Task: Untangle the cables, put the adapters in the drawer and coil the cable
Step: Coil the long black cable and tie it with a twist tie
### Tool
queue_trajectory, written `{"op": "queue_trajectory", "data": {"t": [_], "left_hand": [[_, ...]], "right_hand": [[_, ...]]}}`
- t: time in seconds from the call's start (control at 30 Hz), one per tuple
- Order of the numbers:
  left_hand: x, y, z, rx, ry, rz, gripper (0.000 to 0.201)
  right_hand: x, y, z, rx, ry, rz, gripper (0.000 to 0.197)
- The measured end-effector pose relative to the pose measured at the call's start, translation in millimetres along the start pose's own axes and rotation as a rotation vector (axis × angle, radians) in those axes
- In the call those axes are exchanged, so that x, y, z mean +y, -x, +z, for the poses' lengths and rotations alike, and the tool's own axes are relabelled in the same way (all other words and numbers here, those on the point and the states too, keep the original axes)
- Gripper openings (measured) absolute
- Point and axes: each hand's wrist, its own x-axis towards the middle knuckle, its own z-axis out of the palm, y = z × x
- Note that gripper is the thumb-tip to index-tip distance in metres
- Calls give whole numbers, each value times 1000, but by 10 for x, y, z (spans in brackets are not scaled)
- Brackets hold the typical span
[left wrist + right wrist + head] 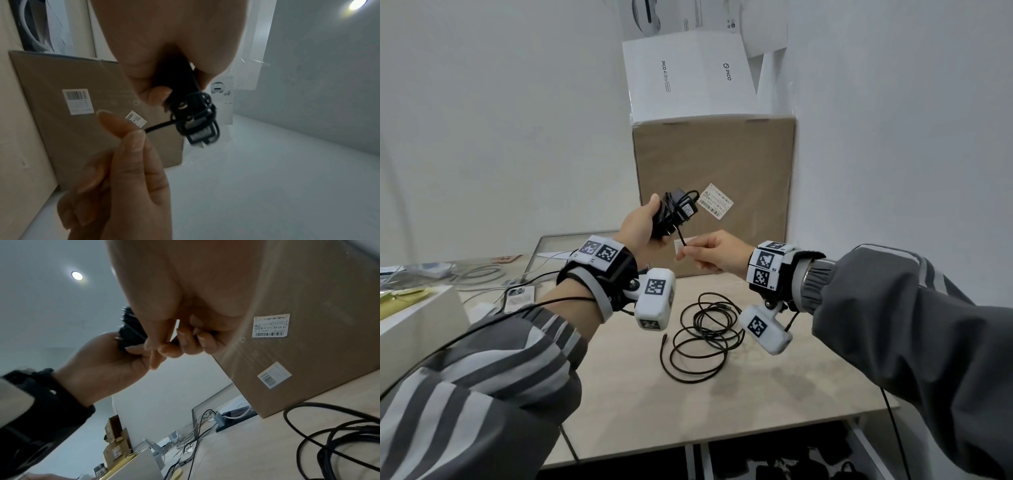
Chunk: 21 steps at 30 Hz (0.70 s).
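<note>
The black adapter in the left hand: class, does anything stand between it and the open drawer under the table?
The black plastic adapter is wound in thin black cable, whose free end the right hand pinches. The beige tabletop lies between it and the drawer below.

Both hands are held up above the tabletop (774, 404), well clear of it. Bare surface is seen toward the near right edge and in the near middle. Centre is taken by a loose black cable (703, 337), spread in open loops, one end trailing left. Rear is blocked by an upright brown cardboard box (714, 178), with a white PICO box (688, 73) stacked on top. Right side is closed off by the wall (900, 120). Left side is crowded: a white box (417, 322) at the near-left edge, grey cables (479, 274) and small items behind it.
</note>
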Motion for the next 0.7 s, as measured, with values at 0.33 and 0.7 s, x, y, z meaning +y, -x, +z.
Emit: {"op": "queue_trajectory", "data": {"t": [0.33, 0.7], "left_hand": [[-18, 301, -26, -443, -683, -99, 26], [-238, 395, 50, -387, -1082, 20, 34]], "right_hand": [[-179, 55, -277, -159, 362, 103, 40], [-61, 76, -202, -75, 29, 385, 17]]}}
